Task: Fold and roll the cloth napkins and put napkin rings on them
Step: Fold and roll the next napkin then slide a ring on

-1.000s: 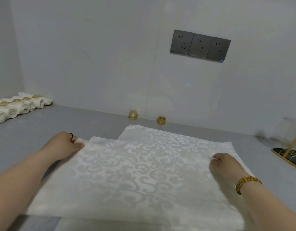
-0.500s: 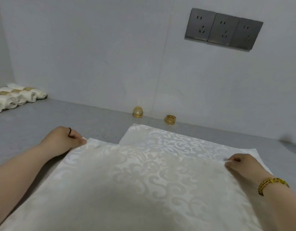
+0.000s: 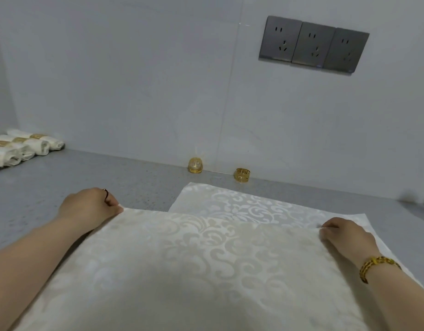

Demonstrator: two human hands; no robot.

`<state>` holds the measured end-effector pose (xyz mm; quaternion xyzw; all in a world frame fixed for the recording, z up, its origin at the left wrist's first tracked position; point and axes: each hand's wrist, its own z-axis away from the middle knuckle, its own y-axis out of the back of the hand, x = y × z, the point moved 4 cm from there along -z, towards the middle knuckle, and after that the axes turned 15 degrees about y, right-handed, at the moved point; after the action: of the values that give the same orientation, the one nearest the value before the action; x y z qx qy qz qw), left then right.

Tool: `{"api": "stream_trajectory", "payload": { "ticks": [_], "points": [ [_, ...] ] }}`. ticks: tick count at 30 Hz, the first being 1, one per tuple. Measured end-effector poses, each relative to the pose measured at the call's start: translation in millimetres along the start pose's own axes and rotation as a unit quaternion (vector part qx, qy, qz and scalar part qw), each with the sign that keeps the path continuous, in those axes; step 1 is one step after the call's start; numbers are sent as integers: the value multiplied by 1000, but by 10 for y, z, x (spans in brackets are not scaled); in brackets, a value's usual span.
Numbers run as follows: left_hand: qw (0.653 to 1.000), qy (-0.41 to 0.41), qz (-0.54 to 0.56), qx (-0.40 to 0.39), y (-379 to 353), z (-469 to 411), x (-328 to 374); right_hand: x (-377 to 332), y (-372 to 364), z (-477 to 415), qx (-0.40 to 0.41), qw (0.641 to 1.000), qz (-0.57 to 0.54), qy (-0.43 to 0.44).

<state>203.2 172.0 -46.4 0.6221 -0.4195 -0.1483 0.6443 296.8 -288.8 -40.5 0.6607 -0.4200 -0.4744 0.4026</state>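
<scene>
Grey counter (image 3: 63, 192) is carrying the white patterned napkin (image 3: 206, 271), which is lying spread before the person over a second cloth (image 3: 242, 201). The first fold seems to be starting. The left hand (image 3: 89, 206) and right hand (image 3: 342, 235) are each pinching a far corner, fingers curled tight on it. Next, that edge is needing a level carry across to the opposite edge. Gold napkin rings (image 3: 195, 165) are waiting by the wall.
</scene>
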Motion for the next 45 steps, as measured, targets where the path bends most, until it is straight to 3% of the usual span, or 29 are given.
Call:
{"api": "stream_trajectory", "payload": {
  "ticks": [4, 7, 9, 11, 13, 14, 16, 18, 22, 26, 28, 30, 32, 33, 34, 36, 38, 40, 42, 45],
  "points": [
    [1000, 1, -2, 11, 90, 113, -53, -161, 139, 94, 35, 997, 62, 29],
    [995, -69, 79, 0, 182, 486, 97, -527, 226, 340, 35, 991, 56, 118],
    [974, -171, 135, -57, 161, 892, 194, -889, 122, 681, 11, 980, 10, 196],
    [943, -298, 98, -106, 126, 1469, 294, -1299, 18, 1093, 38, 943, -19, 329],
    [925, -358, 15, -124, 23, 1805, 264, -1666, -48, 1468, -35, 911, -29, 410],
    [917, -386, -16, -95, -46, 1897, 224, -1747, -133, 1592, -90, 904, -16, 417],
    [916, -397, -53, -38, -148, 2010, 155, -1759, -284, 1784, -164, 898, 29, 408],
    [915, -392, -87, -36, -149, 2078, 123, -1670, -297, 1864, -167, 905, 70, 384],
    [914, -384, -130, -14, -157, 2066, 60, -1263, -341, 1880, -79, 916, 159, 360],
    [913, -379, -109, -106, -24, 2143, 117, -975, -237, 1933, -120, 914, 156, 356],
    [885, -460, -48, 44, -29, 2138, 107, -874, -171, 1967, -134, 914, 164, 347],
    [894, -447, -9, 31, 22, 2134, 92, -746, -138, 1968, -132, 913, 167, 348],
    [910, -412, -46, -28, 80, 2094, 51, -734, 24, 2011, -120, 921, 169, 331],
    [909, -412, -61, -13, 72, 2061, 22, -740, 99, 2040, -135, 927, 155, 314],
    [907, -416, -67, -7, 49, 2033, -9, -726, 181, 2030, -107, 936, 130, 309],
    [909, -413, -54, -9, 161, 2046, -73, -658, 298, 1994, -32, 922, 123, 367],
    [913, -407, -35, 5, 293, 2073, -109, -584, 359, 2010, -55, 932, 87, 348],
    [920, -391, -1, -35, 459, 2107, -134, -515, 430, 2007, -75, 941, 79, 320],
    [928, -367, 58, 3, 560, 2005, -247, -471, 546, 1990, -91, 950, 44, 296],
    [932, -339, 73, -102, 624, 1834, -377, -373, 713, 1966, -151, 955, 4, 256]
  ]
}}
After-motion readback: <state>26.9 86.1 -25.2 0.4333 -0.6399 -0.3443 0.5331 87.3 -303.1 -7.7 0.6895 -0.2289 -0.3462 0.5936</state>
